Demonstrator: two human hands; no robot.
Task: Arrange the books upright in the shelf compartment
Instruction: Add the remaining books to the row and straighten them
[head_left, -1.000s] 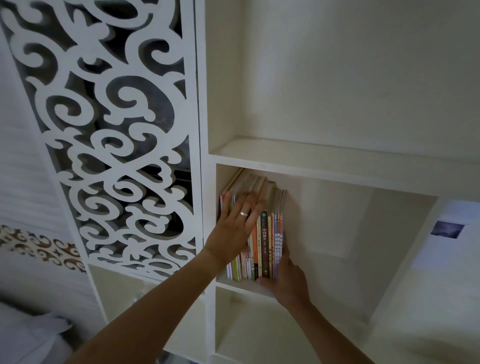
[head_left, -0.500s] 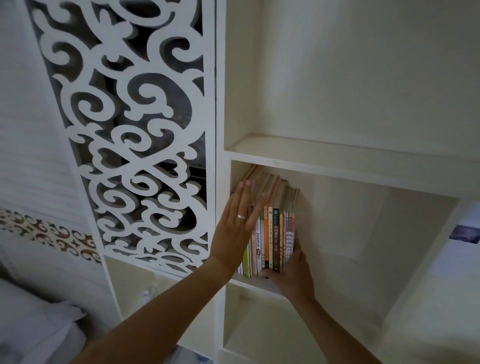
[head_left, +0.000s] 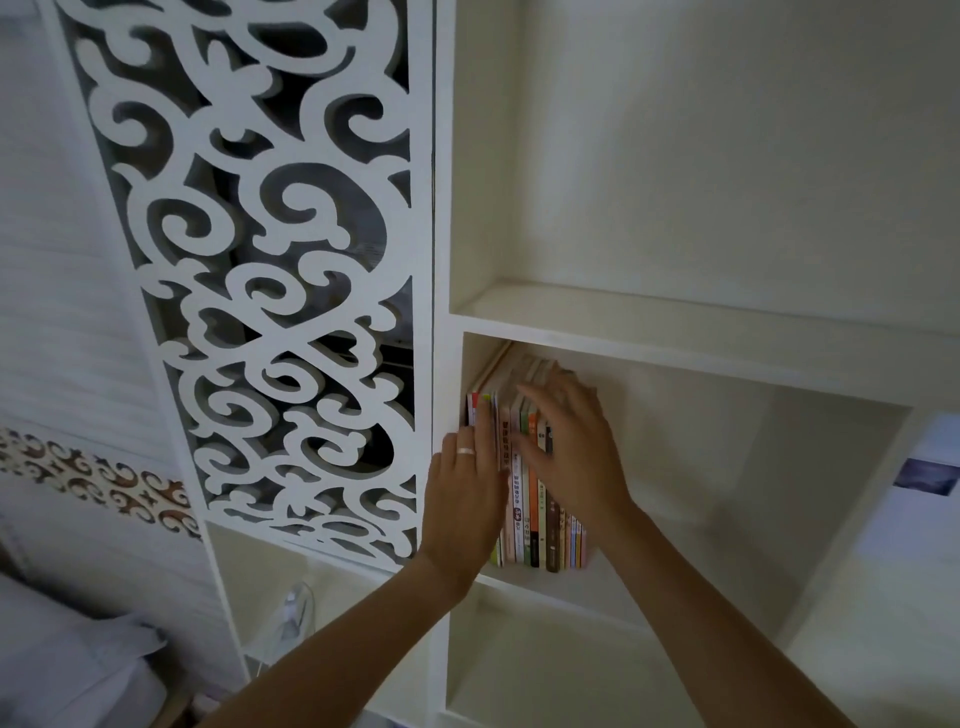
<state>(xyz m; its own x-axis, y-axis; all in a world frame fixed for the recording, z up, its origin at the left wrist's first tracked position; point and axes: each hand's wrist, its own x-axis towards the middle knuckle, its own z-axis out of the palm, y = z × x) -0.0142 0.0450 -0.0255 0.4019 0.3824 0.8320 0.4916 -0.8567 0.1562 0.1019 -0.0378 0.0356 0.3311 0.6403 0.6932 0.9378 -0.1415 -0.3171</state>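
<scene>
Both hands are flat on the books (head_left: 540, 525) standing at the left of the shelf compartment (head_left: 727, 519), left hand (head_left: 465, 499) spread on the spines, right hand (head_left: 574, 447) spread near their tops, so press evenly leftward until they stand straight.

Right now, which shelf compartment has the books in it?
The middle compartment, under the bare upper shelf, holds the books, standing at its left wall. The compartments above and below show none.
</scene>
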